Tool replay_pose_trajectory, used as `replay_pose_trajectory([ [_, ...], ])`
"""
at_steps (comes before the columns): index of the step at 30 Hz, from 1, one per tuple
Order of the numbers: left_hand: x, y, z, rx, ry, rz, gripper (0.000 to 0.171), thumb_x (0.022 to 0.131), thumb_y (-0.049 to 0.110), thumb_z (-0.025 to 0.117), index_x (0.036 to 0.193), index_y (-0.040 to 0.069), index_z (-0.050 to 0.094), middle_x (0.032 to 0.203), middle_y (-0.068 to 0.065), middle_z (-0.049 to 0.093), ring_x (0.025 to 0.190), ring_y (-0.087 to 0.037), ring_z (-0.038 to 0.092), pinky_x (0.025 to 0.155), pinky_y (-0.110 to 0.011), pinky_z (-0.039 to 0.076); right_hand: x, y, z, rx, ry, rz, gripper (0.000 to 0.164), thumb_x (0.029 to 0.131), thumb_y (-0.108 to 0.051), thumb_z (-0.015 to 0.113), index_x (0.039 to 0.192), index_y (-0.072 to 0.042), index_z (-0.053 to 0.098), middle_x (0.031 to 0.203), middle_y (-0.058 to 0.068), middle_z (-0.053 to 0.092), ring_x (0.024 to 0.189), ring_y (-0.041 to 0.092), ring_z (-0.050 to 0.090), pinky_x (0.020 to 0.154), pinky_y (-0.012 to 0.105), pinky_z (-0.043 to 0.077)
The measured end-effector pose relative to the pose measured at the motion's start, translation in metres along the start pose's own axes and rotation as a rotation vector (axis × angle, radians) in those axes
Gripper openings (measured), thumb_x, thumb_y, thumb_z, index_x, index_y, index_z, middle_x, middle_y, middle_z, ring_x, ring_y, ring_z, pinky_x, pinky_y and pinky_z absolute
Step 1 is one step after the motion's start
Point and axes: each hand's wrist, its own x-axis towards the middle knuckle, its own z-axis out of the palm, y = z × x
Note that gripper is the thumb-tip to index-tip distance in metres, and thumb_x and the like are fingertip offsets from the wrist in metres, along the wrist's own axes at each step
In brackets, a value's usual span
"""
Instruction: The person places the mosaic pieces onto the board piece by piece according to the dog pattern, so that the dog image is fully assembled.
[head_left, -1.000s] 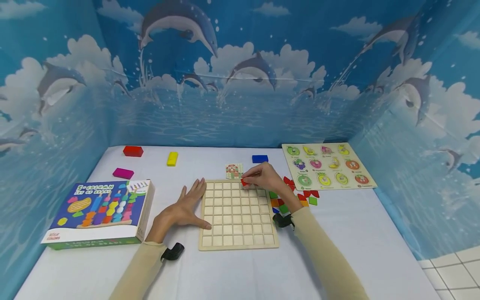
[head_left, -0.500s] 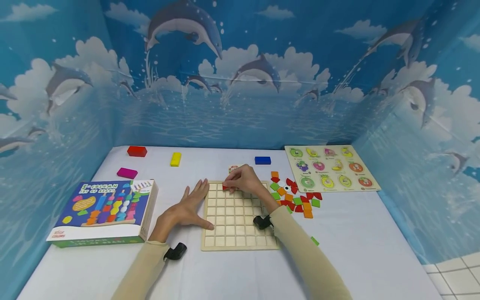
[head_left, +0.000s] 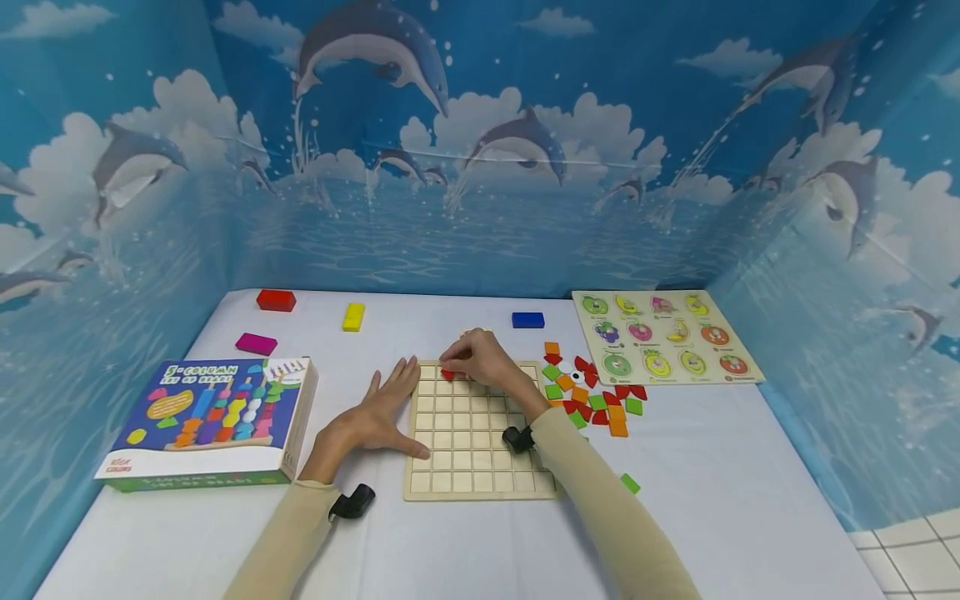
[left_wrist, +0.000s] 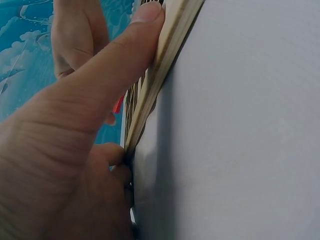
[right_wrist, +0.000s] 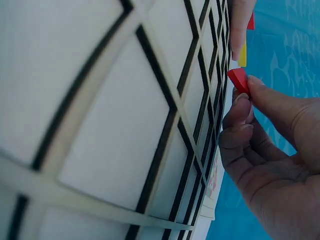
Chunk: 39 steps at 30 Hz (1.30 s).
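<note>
Between thumb and fingertips my right hand pinches a small red tile, held at the far row of the wooden grid board, near its far left corner. The board has a raised lattice of square cells, and the part under my right hand and forearm is hidden. My left hand lies along the board's left side, fingers spread and straight. Its thumb rests on the board's edge in the left wrist view. A small picture card pokes out behind my right hand, mostly covered.
Loose red, green and orange tiles are scattered right of the board. Farther right lies a fruit puzzle board. A boxed bead set stands at left. Red, magenta, yellow and blue blocks sit toward the back.
My right hand has carried the red tile leftward along the board's far row, and the tile has turned. Tiles its arm covered now show. My left hand has stayed on the board's edge.
</note>
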Motion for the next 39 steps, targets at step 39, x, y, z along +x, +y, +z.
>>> replay_pose_trajectory([
  [39,-0.007,0.01,-0.006,-0.033,0.001,0.017,0.149,0.071,0.058,0.098,0.173,0.002,0.005,0.182,-0.013,-0.005,0.167,-0.031,-0.013,0.132,-0.059,-0.014,0.006,-0.014,-0.001,-0.215,-0.049,0.138,0.02,0.101,-0.019,0.079,0.086,-0.007,0.086,0.078,0.002,0.078,0.069,0.013,0.065,0.066,0.029,0.056],
])
